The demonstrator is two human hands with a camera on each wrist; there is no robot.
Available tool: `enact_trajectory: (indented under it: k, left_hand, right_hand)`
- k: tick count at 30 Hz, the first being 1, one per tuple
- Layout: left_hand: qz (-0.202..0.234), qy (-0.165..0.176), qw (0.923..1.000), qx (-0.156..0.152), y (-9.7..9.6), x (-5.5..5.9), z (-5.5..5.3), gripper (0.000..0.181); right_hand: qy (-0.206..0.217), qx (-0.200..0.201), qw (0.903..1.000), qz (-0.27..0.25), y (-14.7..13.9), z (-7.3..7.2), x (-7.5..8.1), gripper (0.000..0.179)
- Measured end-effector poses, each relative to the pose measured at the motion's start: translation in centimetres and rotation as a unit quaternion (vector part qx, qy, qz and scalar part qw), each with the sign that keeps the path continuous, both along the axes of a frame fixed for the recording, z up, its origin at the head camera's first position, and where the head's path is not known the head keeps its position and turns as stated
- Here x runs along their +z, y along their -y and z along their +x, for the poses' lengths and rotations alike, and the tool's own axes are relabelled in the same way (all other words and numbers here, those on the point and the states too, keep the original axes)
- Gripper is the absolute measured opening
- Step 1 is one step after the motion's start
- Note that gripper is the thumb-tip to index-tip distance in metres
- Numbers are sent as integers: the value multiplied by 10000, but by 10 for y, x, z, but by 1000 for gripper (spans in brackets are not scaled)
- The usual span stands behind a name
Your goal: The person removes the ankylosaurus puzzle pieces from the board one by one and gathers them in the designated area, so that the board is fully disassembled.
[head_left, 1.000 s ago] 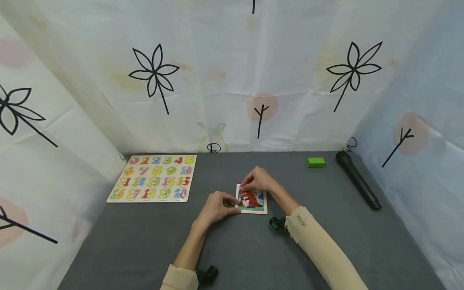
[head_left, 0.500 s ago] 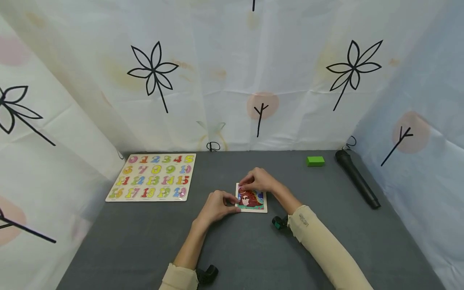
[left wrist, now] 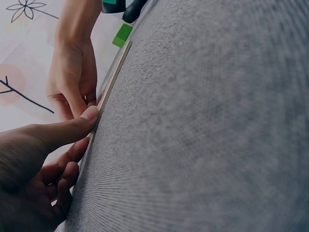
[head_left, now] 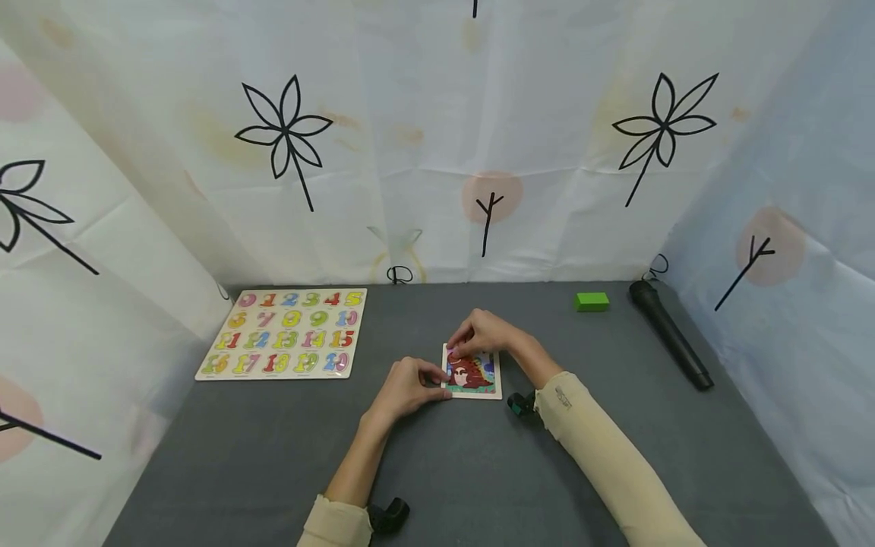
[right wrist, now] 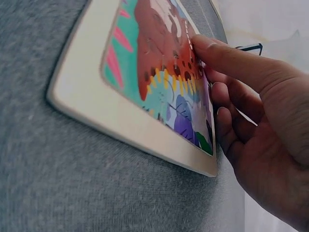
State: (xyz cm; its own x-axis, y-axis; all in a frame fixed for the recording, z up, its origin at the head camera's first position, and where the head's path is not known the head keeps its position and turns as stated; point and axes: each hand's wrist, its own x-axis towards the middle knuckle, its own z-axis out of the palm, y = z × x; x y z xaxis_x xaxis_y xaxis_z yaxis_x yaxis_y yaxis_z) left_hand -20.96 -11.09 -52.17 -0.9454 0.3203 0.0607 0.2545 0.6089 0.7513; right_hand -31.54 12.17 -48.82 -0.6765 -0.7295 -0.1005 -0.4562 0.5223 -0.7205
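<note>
A small square jigsaw puzzle (head_left: 481,396) with a pale wooden frame lies flat on the grey table. Its picture is a reddish-brown dinosaur with yellow spikes, and fine seams cross it in the right wrist view. My left hand (head_left: 403,386) holds the puzzle's near left corner, thumb along the edge in the left wrist view. At the far left part, my right hand (head_left: 482,332) grips the puzzle, its thumb (right wrist: 205,42) on the picture and its other fingers curled at the far edge. That far left corner is hidden under the right hand.
A number puzzle board (head_left: 287,334) lies at the back left. A green block (head_left: 592,302) sits at the back right, near a long black cylinder (head_left: 670,334) by the right-hand curtain. A printed white curtain (head_left: 410,152) borders the table behind.
Both hands stay on the puzzle with almost the same hold. The right hand's fingers shift slightly at the far left corner, and the whole head view drifts a little.
</note>
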Motion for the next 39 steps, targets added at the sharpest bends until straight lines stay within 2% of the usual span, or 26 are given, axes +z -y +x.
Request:
enact_trajectory:
  k: [7,14,24,27,30,33,36,39]
  left_hand:
    - [4,70,10000,-18,0,1,0,20]
    - [23,98,9999,1,1,2,0,20]
    - [16,140,9999,-17,1,2,0,20]
    - [42,129,9999,-31,1,1,0,20]
    - [38,71,9999,-91,2,1,0,24]
    - [-123,-32,9996,-259,2,1,0,33]
    - [-514,-170,9970,-550,3,2,1,45]
    - [-898,-288,9928,-743,3,2,2,48]
  right_hand:
    - [125,-165,9998,-28,1,-2,-5,18]
    - [-60,-23,10000,-76,1,-2,-9,13]
    - [-867,324,9957,-4,-1,3,-5,20]
    - [-852,433,9953,125,-1,2,-3,20]
    - [-660,438,9966,206,0,0,0,22]
    - [-460,349,9980,250,1,-1,3,23]
    - [-304,230,9989,260,1,-2,3,23]
    - [-303,182,9991,225,1,-2,1,22]
